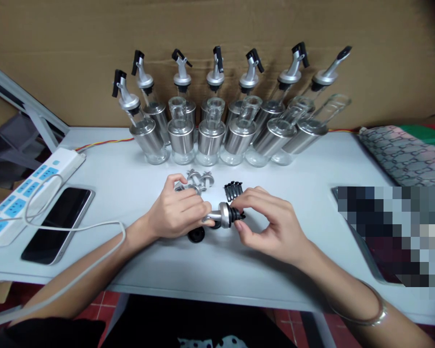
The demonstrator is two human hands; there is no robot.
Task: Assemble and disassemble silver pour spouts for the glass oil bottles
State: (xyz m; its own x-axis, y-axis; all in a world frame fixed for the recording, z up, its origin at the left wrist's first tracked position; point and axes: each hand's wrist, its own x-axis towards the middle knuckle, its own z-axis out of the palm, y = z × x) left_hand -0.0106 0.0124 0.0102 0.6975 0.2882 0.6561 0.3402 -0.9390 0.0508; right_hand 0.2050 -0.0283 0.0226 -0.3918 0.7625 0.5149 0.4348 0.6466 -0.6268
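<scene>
Pour spout point(224, 215): centre of the frame, lying sideways between both hands; smooth silver neck, rounded metal collar, black ribbed stopper pointing right.
Left hand point(179, 210): left of centre, fingers curled closed around the silver neck.
Right hand point(279, 232): right of centre, thumb and forefinger bent in a narrow pinch on the ribbed stopper.
Silver fittings point(206, 180): shiny, ring-shaped, clustered just above the left hand.
Black levers point(234, 191): slim, side by side, just above the right fingertips.
Black disc point(196, 235): round, below the left fingers.
Bottles point(210, 139): upper middle, clear glass in brushed-metal sleeves; front ones mostly open-necked, rear ones spouted.
Tabletop point(210, 275): smooth, pale.
Backdrop point(94, 43): brown, creased, across the top.
</scene>
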